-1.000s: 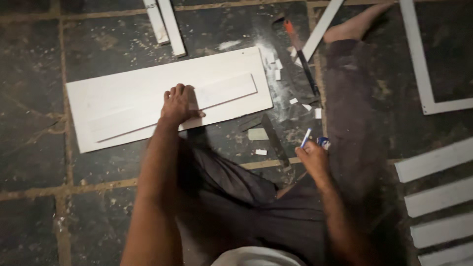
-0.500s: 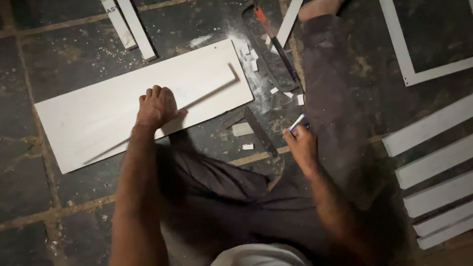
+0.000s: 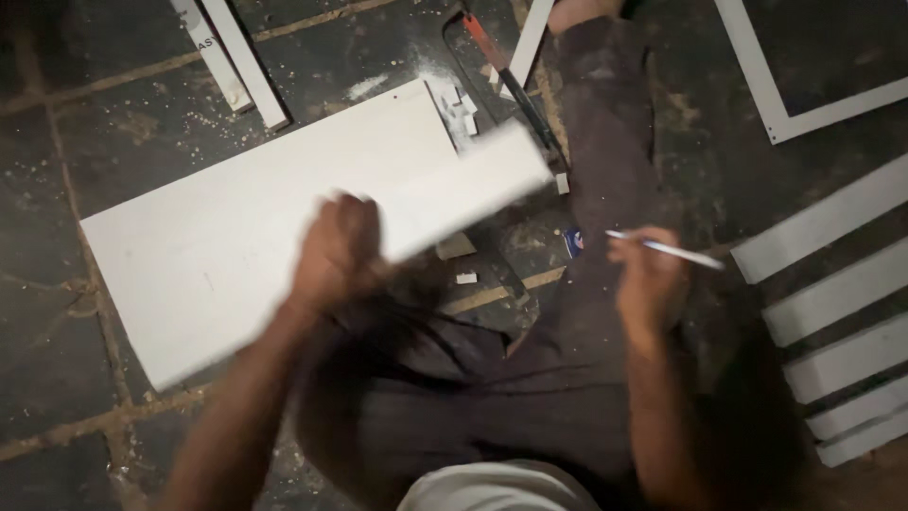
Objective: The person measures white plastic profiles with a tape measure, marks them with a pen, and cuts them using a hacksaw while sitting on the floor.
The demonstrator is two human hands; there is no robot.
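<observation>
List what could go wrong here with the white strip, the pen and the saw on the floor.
1. The left hand holds the white strip by one end, blurred with motion; its far end might hit the saw.
2. The pen in the right hand could mark the white board.
3. The saw lies close beside the leg.

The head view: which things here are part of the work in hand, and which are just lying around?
In hand:
left hand on white strip
right hand holding pen
white board

Lying about:
saw
white frame
stacked white strips
offcuts
</observation>
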